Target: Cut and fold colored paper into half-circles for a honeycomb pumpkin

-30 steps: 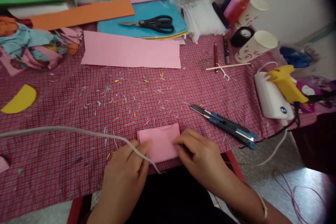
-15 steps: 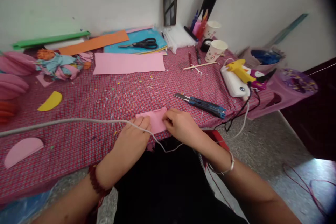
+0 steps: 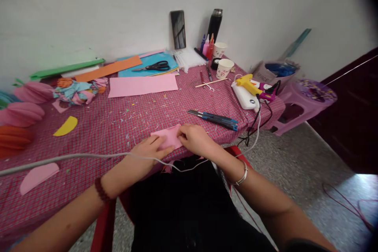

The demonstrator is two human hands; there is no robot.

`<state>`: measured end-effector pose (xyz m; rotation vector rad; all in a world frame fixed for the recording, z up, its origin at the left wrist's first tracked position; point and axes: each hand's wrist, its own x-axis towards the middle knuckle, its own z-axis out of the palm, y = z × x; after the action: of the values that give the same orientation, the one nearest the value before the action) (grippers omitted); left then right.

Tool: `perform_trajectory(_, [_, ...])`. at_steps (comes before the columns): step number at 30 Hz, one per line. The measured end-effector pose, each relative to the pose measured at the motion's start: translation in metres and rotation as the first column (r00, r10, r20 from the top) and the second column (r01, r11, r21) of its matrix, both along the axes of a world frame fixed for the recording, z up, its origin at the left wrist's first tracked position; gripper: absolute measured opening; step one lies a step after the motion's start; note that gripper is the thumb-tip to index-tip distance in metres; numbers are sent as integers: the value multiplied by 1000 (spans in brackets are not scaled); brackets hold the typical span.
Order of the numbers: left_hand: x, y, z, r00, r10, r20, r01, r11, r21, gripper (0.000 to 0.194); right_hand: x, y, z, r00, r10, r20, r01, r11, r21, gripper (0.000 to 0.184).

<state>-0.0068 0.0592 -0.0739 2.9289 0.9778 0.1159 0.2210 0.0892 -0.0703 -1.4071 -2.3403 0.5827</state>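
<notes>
Hands: two; the left hand (image 3: 149, 151) lies palm down, fingers extended over the left part of the folded paper; the right hand (image 3: 193, 138) has its fingers curled and bunched, pinching the paper's right side.
Folded pink paper: one piece (image 3: 169, 136), flat at the near edge of the surface (image 3: 97, 126), between the two hands.
Utility knife: one (image 3: 214, 119), beyond the right hand toward the right end, blade pointing left.
Scissors: one black-handled pair (image 3: 156, 66), on blue sheets (image 3: 124, 72) near the far edge.
Paper strips: two wide ones near the far edge, one pink (image 3: 143, 85) and one orange (image 3: 110, 68).
Half circles: two toward the left end, one yellow (image 3: 66, 126), one pink (image 3: 39, 178) closer to the near edge.
Pleated paper shapes: at least three at the left end, two pink and one orange (image 3: 14, 141).
Scrap heap: one (image 3: 78, 90), right of the pleated shapes; its pieces cannot be counted.
Paper cups: two, a nearer one (image 3: 225, 69) and a farther one (image 3: 220, 50), near the far right corner.
Small bottles: three, blue, pink and red (image 3: 210, 50), left of the farther cup.
Phone: one (image 3: 178, 29), propped upright against the wall.
Glue gun: one yellow (image 3: 248, 84), lying on one white box (image 3: 245, 97) at the right end.
Grey cable: one (image 3: 103, 156), running in front of the folded paper and across the left hand.
</notes>
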Motion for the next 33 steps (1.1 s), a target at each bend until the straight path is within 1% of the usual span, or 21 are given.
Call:
perform_trajectory(3, [-18, -10, -6, 998, -3, 58, 2, 1000, 28, 50, -1, -2, -1, 999, 0, 48, -2, 1000, 29, 17])
perform_trajectory(5, [-27, -15, -7, 997, -6, 76, 1, 998, 66, 49, -3, -5, -2, 996, -19, 91, 14, 999, 52, 15])
perform_trajectory(8, [-32, -18, -4, 995, -46, 87, 36, 994, 106, 45, -7, -15, -4, 987, -77, 139, 62, 992, 111, 11])
perform_trajectory(10, [-30, -18, 0, 994, -63, 88, 54, 993, 109, 41, -11, -21, -6, 982, -101, 158, 78, 986, 148, 13])
perform_trajectory(12, [-28, -17, 4, 996, -59, 73, 53, 995, 83, 37, -13, -25, -8, 980, -93, 173, 63, 983, 170, 17])
perform_trajectory(14, [-27, -16, 5, 998, -34, 54, 32, 999, 31, 35, -15, -27, -12, 979, -73, 189, 36, 980, 193, 18])
perform_trajectory(17, [-28, -18, 6, 999, 1, 51, 1, 999, -50, 39, -14, -27, -17, 975, -47, 217, -4, 974, 228, 19])
perform_trajectory(21, [-35, -19, 6, 996, 21, 92, -9, 991, -134, 38, -10, -26, -19, 968, -27, 250, -35, 970, 239, 23])
perform_trajectory(24, [-37, -15, 10, 989, 32, 146, -7, 986, -169, 30, -9, -27, -19, 967, -21, 252, -43, 969, 245, 24])
perform_trajectory(27, [-26, -1, 17, 985, 55, 161, -21, 978, -206, 24, -7, -27, -21, 976, 2, 216, -60, 963, 262, 23])
perform_trajectory(28, [-19, 5, 19, 986, 91, 139, -58, 973, -223, 23, -6, -26, -21, 980, 20, 200, -75, 960, 270, 22])
perform_trajectory(30, [-1, 16, 23, 975, 208, 74, -185, 954, -235, 19, -2, -25, -24, 982, 75, 171, -123, 949, 291, 18])
perform_trajectory(31, [8, 21, 24, 962, 268, 56, -250, 943, -219, 18, -1, -24, -25, 982, 106, 159, -150, 941, 302, 17])
perform_trajectory(32, [17, 24, 24, 949, 310, 58, -294, 936, -193, 23, 1, -24, -26, 979, 135, 151, -176, 933, 312, 16])
perform_trajectory(33, [25, 27, 24, 944, 321, 71, -307, 938, -163, 30, 2, -23, -27, 976, 160, 147, -199, 927, 319, 16])
